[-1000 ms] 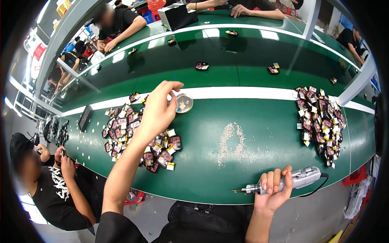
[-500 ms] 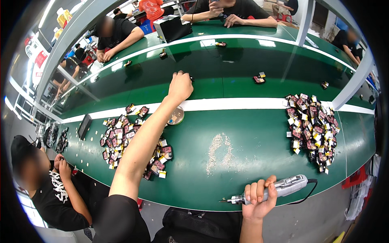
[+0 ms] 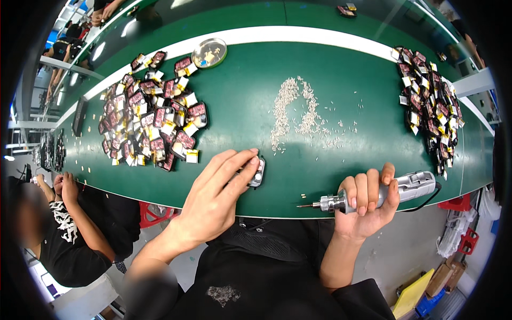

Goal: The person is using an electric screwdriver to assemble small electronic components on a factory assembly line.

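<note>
Near the table's front edge [image 3: 290,213], my left hand [image 3: 210,197] holds 1 electronic module [image 3: 260,173], right hand [image 3: 369,205] an electric screwdriver [image 3: 417,185], not yet touching.

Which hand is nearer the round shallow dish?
Left. The left hand is on the body side of the round shallow dish; the right hand, holding the electric screwdriver, is also on that side but farther off to the right.

The table [image 3: 240,96] looks smooth and shiny. At the clock's middle, the small device [image 3: 260,174] looks shiny too. At 3 o'clock, the power tool [image 3: 415,185] looks smooth, its nose [image 3: 332,204] shiny metal at 4. At 6, the shirt [image 3: 266,282] is dull cloth.
</note>
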### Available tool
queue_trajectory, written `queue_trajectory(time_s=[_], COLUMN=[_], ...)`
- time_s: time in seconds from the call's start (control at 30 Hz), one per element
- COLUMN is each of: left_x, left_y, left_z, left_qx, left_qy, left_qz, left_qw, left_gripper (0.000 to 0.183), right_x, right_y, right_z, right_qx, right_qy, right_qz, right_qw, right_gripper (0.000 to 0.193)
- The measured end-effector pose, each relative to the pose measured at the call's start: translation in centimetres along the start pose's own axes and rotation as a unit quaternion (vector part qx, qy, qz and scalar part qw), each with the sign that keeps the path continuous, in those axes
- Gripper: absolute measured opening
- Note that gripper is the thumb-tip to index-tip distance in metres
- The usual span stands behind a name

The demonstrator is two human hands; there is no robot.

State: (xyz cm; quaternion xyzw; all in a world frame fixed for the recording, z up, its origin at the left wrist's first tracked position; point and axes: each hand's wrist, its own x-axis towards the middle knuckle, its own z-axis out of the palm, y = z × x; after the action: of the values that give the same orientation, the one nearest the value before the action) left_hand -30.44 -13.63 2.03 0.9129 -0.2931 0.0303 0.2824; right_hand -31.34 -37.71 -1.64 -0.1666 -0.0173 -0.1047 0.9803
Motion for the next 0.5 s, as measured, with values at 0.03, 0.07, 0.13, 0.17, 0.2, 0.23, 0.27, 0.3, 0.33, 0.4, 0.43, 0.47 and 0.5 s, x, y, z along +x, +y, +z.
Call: queue_trajectory(time_s=[0.03, 0.07, 0.13, 0.17, 0.2, 0.23, 0.27, 0.3, 0.33, 0.4, 0.43, 0.47, 0.5], left_x=[-0.7, -0.8, -0.9, -0.8, -0.5, -0.4, -0.4, -0.5, -0.4, -0.7, -0.8, -0.7, -0.7], left_y=[0.2, 0.6, 0.5, 0.3, 0.4, 0.2, 0.1, 0.0, 0.3, 0.3, 0.3, 0.5, 0.5], left_z=[0.6, 1.0, 1.5, 1.6, 1.6, 1.7, 1.7, 1.7, 1.9, 2.4, 2.7, 2.6, 2.9], left_qx=[-0.002, -0.014, -0.023, -0.016, 0.001, -0.005, 0.025, 0.054, 0.069, 0.096, 0.125, 0.125, 0.12], left_qy=[-0.006, 0.011, 0.016, 0.027, 0.039, 0.037, 0.038, 0.038, 0.049, 0.054, 0.061, 0.059, 0.057], left_qz=[0.007, 0.002, 0.017, 0.038, 0.05, 0.048, 0.073, 0.098, 0.099, 0.132, 0.166, 0.189, 0.188], left_qw=[1.0, 1.0, 0.999, 0.999, 0.998, 0.998, 0.996, 0.993, 0.991, 0.985, 0.976, 0.972, 0.973], left_gripper=[0.053, 0.047, 0.045, 0.042, 0.035, 0.035, 0.033, 0.031, 0.028, 0.028, 0.028, 0.03, 0.03], right_x=[-0.1, -0.3, -0.9, -1.3, -1.8, -2.2, -2.8, -3.4, -4.1, -5.6, -6.4, -7.1, -7.7], right_y=[0.1, 0.2, 0.6, 0.8, 1.1, 1.4, 1.7, 2.0, 2.3, 3.2, 3.8, 4.3, 5.0], right_z=[0.1, 0.3, 0.8, 0.9, 1.1, 1.2, 1.5, 1.9, 2.1, 2.6, 2.7, 2.9, 3.0], right_qx=[0.001, -0.009, -0.008, -0.013, -0.021, -0.027, -0.047, -0.06, -0.063, -0.073, -0.08, -0.092, -0.104], right_qy=[-0.003, 0.007, -0.01, -0.005, -0.014, -0.024, -0.026, -0.021, -0.024, -0.008, 0.008, 0.021, 0.034], right_qz=[0.004, 0.007, 0.013, 0.015, 0.027, 0.039, 0.055, 0.076, 0.097, 0.13, 0.142, 0.144, 0.147], right_qw=[1.0, 1.0, 1.0, 1.0, 0.999, 0.999, 0.997, 0.995, 0.993, 0.989, 0.987, 0.985, 0.983], right_gripper=[0.014, 0.014, 0.014, 0.014, 0.015, 0.016, 0.016, 0.014, 0.013, 0.012, 0.009, 0.007, 0.005])
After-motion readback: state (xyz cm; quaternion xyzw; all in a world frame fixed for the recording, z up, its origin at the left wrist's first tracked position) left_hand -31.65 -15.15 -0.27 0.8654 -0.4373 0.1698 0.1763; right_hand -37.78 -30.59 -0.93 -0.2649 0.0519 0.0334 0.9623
